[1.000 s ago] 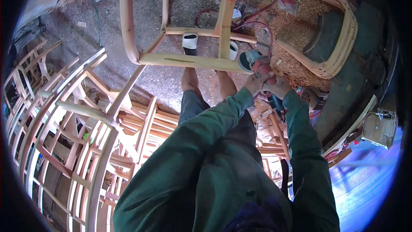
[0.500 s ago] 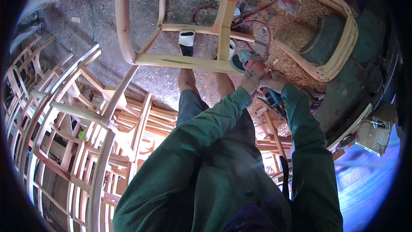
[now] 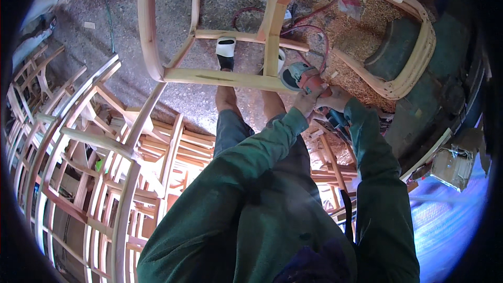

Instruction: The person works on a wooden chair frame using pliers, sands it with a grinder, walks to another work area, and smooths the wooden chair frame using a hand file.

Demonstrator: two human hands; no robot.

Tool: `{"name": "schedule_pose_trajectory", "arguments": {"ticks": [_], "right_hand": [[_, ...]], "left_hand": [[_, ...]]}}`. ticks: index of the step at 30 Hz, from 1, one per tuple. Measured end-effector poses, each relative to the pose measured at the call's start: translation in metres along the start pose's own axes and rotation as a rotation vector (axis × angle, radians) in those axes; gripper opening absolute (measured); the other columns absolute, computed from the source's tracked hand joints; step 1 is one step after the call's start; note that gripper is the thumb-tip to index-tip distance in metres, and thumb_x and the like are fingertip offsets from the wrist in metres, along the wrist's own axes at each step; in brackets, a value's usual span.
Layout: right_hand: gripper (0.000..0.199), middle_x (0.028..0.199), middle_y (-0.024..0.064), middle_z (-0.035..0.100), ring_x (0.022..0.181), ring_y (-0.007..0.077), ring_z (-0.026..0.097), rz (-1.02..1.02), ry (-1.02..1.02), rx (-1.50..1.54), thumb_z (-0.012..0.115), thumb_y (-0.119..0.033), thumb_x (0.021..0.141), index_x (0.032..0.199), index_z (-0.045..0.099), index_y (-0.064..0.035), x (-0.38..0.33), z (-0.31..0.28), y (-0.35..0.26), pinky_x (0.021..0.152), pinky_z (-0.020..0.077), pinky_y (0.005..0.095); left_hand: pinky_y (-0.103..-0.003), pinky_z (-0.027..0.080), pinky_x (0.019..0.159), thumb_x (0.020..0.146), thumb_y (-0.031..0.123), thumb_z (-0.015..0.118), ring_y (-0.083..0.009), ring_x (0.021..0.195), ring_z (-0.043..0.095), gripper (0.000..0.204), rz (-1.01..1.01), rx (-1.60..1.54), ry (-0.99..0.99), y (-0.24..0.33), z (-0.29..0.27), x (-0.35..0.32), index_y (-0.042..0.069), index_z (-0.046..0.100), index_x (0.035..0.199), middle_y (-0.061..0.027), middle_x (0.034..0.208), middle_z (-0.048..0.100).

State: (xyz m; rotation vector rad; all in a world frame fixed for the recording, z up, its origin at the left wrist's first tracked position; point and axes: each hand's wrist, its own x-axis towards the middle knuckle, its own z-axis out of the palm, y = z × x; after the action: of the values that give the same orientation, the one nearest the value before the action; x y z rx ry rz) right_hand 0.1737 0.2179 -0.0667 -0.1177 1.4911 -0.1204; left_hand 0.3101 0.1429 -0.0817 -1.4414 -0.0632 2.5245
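Both my hands are wrapped round a red and grey angle grinder point(image 3: 313, 81). My left hand point(image 3: 306, 102) closes on the near side of its body, and my right hand point(image 3: 336, 99) grips it just to the right. The grinder's round disc point(image 3: 288, 80) meets the right end of a pale rail on a wooden chair frame point(image 3: 220, 77), by the joint with an upright leg point(image 3: 271, 55). How firmly the disc presses there, I cannot tell. Part of the grinder's rear is hidden by my right hand and sleeve.
Many wooden chair frames point(image 3: 94, 139) crowd the left side. Wood shavings point(image 3: 361, 42) cover the floor at right, where a reddish cord point(image 3: 326, 36) curls. A curved chair part point(image 3: 406, 84) and a cardboard box point(image 3: 453, 166) lie farther right. My feet stand under the frame.
The whole view has shifted slightly. The grinder stays in both hands at the same rail end, with barely any movement along it.
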Motion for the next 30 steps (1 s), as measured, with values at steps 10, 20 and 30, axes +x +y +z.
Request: {"name": "schedule_pose_trajectory", "arguments": {"ticks": [10,20,30], "right_hand": [[0.048,0.082,0.0120,0.070,0.067,0.0203,0.068,0.091,-0.028,-0.010,0.079,-0.038,0.066,0.095,0.069,-0.0005,0.004,-0.033,-0.027,0.061,0.0537,0.0317],[0.047,0.078,0.0084,0.068,0.061,0.0165,0.063,0.147,-0.154,-0.052,0.077,-0.040,0.069,0.094,0.070,-0.0022,0.028,-0.053,-0.037,0.054,0.0493,0.0289],[0.050,0.078,0.0110,0.068,0.061,0.0173,0.063,0.193,-0.128,-0.284,0.078,-0.042,0.065,0.092,0.070,-0.0005,0.000,-0.072,-0.079,0.057,0.0514,0.0313]], "left_hand": [[-0.054,0.060,0.056,0.090,0.032,0.066,-0.0225,0.074,0.069,0.032,-0.013,-0.079,-0.026,0.014,0.010,0.016,0.007,0.059,0.110,-0.0057,0.089,0.068],[-0.072,0.051,0.074,0.090,0.039,0.063,-0.0253,0.091,0.060,0.036,-0.133,-0.098,0.021,0.020,0.005,0.038,0.012,0.060,0.114,-0.0056,0.096,0.062],[-0.064,0.056,0.073,0.094,0.039,0.057,-0.0211,0.075,0.063,0.032,-0.069,-0.245,-0.127,0.016,0.019,0.043,0.011,0.061,0.109,-0.0024,0.086,0.062]]}}
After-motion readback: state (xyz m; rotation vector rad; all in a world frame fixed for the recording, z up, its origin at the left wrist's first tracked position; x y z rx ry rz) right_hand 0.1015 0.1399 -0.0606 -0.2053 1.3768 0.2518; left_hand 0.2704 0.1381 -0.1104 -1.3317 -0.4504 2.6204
